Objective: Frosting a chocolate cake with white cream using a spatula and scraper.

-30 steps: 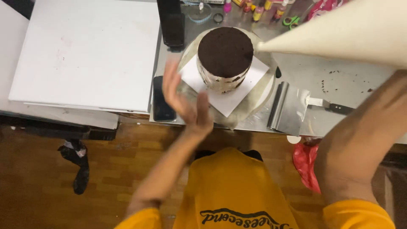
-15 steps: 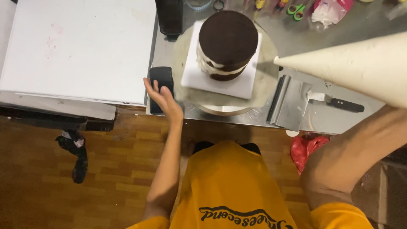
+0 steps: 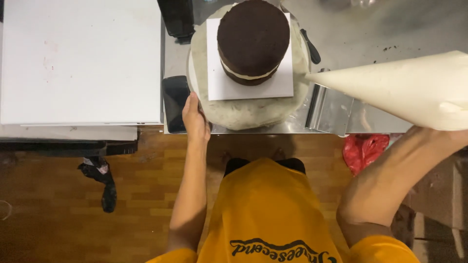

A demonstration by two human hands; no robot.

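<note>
Left hand flat on round turntable rim (nothing gripped), right hand around smooth cream piping bag

1. A cake-decorating workspace, likely a small bakery kitchen.
2. Shown by a stainless steel worktable bearing a cake turntable smeared with cream.
3. Shown by a dark layered chocolate cake on a white square cake board.
4. Shown by a filled cream piping bag and a metal bench scraper.
5. Shown also by large white boards alongside, above a wooden floor.
</note>
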